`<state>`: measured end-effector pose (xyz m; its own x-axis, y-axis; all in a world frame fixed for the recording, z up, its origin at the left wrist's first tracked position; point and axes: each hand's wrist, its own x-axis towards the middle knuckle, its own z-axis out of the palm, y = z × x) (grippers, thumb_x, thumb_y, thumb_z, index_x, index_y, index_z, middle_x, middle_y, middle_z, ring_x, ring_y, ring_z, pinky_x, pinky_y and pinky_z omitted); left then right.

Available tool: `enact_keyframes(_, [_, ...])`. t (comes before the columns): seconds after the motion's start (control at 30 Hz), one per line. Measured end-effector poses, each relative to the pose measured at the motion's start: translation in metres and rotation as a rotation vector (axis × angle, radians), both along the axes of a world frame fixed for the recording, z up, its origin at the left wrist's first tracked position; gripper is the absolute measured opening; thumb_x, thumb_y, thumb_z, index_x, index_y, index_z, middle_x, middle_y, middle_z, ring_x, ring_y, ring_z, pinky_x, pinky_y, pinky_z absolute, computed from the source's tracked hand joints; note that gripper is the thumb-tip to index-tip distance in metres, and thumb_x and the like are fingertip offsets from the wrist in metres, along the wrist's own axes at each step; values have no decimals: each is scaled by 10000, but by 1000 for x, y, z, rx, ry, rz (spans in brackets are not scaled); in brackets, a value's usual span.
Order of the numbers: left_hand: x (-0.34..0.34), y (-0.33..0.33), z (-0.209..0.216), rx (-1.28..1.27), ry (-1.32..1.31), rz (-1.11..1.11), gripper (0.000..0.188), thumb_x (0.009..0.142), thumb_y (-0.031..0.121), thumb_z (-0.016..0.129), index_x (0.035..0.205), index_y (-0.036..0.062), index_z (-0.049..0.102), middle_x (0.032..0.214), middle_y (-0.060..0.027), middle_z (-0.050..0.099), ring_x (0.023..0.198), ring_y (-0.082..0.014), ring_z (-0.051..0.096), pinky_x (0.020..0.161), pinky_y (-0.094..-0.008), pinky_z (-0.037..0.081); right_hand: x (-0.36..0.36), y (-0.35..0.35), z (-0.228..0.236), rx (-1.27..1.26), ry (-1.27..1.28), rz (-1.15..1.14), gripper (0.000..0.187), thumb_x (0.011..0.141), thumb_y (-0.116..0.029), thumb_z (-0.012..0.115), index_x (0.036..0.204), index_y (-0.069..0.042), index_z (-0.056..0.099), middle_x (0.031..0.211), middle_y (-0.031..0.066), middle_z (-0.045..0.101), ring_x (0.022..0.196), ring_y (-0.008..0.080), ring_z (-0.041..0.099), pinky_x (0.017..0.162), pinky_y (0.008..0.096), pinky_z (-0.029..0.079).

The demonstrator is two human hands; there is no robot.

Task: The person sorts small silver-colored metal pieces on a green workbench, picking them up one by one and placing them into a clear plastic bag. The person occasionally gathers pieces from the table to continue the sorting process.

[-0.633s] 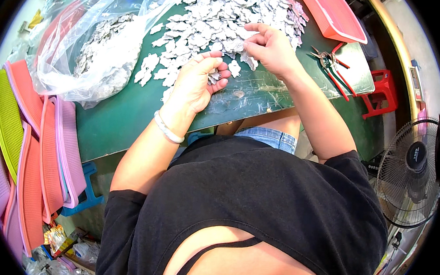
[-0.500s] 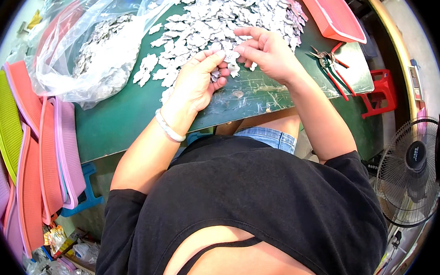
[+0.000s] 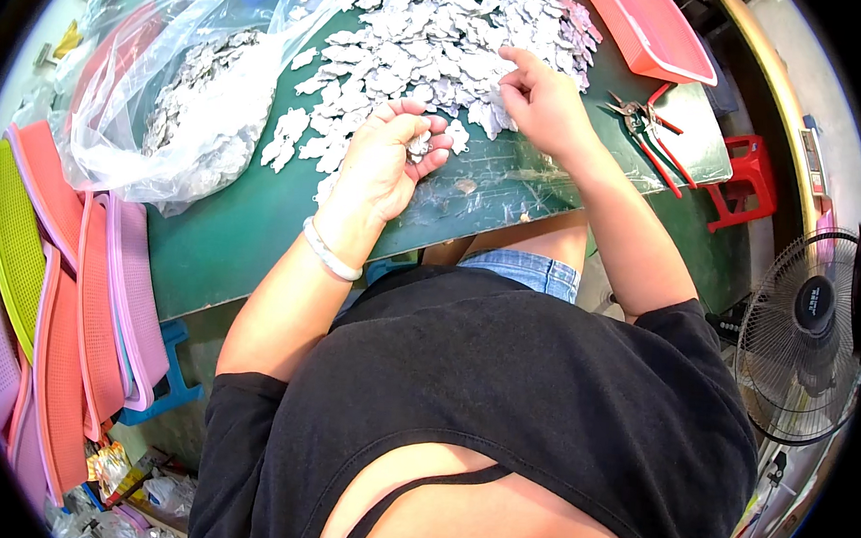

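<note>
A large heap of flat, silvery-grey metal pieces (image 3: 403,58) with wavy outlines lies on the green table (image 3: 228,239). My left hand (image 3: 388,160), a pale bangle on its wrist, is curled palm up at the heap's near edge. Its fingers are closed round some of these metal pieces (image 3: 419,147); how many is hidden. Over the right side of the heap is my right hand (image 3: 551,110), its index finger stretched out and apart from the thumb. Nothing shows between them, while its other fingers are mostly hidden. One loose metal piece (image 3: 458,136) lies between the hands.
A clear plastic bag (image 3: 217,170) of similar pieces rests at the left. Red-handled pliers (image 3: 647,134) and a pink tray (image 3: 656,47) are on the right. Stacked coloured baskets (image 3: 87,319) stand left of the table; a red stool (image 3: 747,183) and a fan (image 3: 807,333) stand right.
My right hand has moved right, away from my left hand, and over the heap. The left hand stays in place, and the metal piece in its fingers shows more plainly.
</note>
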<state>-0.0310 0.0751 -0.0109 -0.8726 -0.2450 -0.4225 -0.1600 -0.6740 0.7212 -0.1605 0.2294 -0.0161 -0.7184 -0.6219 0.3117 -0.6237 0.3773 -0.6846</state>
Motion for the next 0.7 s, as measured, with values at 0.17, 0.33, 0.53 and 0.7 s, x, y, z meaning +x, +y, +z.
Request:
enact_keyframes(0.17, [-3,2,1,-5,4,-100,104,831,95,541,922,54,513,798,-59,561,685,-137,546,563,-209,452,9,-2,18,-201,-597,83,401,792,-57,575,1159,54,456,736,29,605,605,70,537,569,195,436])
enact_keyframes(0.33, [-4,7,0,-18,25,-163,87,832,133,563,877,70,525,762,-33,553,663,-124,533,523,-210,417,24,-8,29,-238,-726,242,385,803,-29,547,1163,66,449,765,46,611,625,82,550,596,197,450])
enact_keyframes(0.53, [-5,3,-4,-15,17,-122,70,807,110,566,836,60,526,768,-35,554,662,-140,562,548,-223,464,13,7,12,-10,-204,143,422,777,-27,557,1185,6,458,820,80,621,699,133,576,653,241,466])
enact_keyframes(0.7, [-3,3,-3,38,19,-82,72,808,83,534,861,34,525,831,-92,560,763,-224,598,603,-264,507,13,18,-1,212,356,101,401,744,-26,573,1137,-18,492,807,93,613,751,197,593,692,306,463])
